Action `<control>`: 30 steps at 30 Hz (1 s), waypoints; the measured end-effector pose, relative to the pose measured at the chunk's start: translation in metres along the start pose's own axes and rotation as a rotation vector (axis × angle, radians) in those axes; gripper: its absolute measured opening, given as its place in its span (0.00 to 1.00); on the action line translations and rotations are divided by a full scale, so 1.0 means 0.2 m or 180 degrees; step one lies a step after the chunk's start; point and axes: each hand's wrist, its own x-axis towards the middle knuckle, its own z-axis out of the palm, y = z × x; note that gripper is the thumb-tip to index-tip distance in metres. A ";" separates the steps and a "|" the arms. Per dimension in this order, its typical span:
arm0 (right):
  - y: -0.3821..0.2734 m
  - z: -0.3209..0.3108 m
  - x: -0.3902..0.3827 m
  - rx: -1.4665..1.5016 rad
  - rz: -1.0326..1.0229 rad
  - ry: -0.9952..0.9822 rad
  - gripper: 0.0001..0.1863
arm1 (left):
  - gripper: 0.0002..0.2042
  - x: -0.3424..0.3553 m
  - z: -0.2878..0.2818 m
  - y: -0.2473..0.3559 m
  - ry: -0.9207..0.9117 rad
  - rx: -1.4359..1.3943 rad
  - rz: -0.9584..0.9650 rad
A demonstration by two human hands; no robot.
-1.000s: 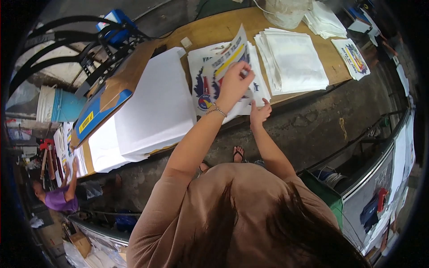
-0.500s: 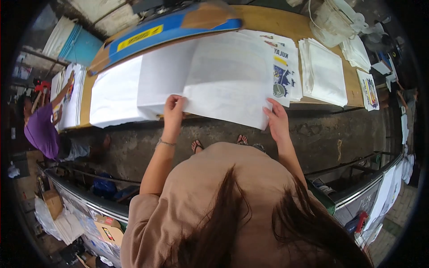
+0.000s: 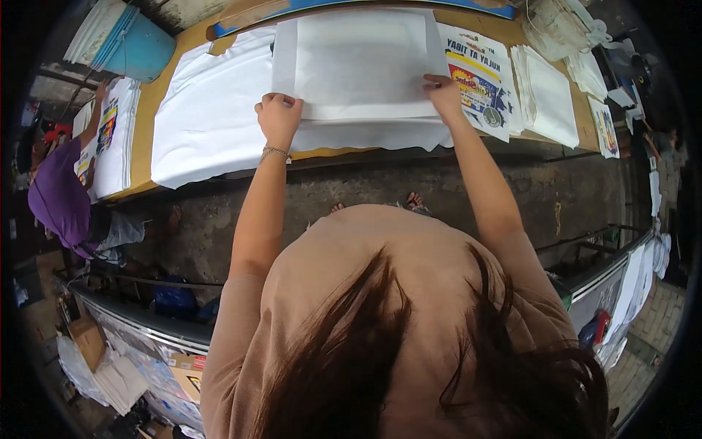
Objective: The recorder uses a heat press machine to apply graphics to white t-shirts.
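Note:
A white, slightly see-through paper sheet (image 3: 362,69) lies across a white cloth (image 3: 212,110) that looks like a shirt spread on the table. My left hand (image 3: 280,118) pinches the sheet near its lower left corner. At the sheet's right side, my right hand (image 3: 443,96) has its fingers closed on the edge. The sheet's near edge runs roughly parallel to the table's front, and a strip of cloth shows below it. Just right of my right hand is a stack of colour-printed sheets (image 3: 479,73), face up with mirrored lettering.
A blue-sided flat box (image 3: 365,7) lies along the table's far side. Pails stand at the back: blue and white ones (image 3: 139,47) left, a whitish one (image 3: 559,29) right. Folded white cloths (image 3: 545,95) sit at right. A person in purple (image 3: 62,190) works at the left end.
Both hands have moved forward, and the sheet has gone from raised and tilted to lying over the cloth. My view has shifted, with the blue-sided box now higher in it.

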 end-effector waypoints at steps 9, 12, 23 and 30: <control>-0.01 0.00 0.01 0.0209 -0.0863 0.0172 0.17 | 0.07 -0.03 -0.02 -0.01 0.0159 -0.0053 0.0146; 0.01 -0.01 0.02 0.0016 -0.0445 0.0109 0.17 | 0.07 0.00 -0.02 0.00 0.0031 -0.0108 0.0244; 0.02 -0.01 0.13 -0.0334 -0.0171 -0.0126 0.18 | 0.08 0.07 0.00 0.05 -0.0121 0.0071 -0.0022; 0.01 -0.03 0.11 -0.0261 -0.0278 -0.0192 0.17 | 0.08 0.06 0.02 0.02 0.0003 0.0151 0.0057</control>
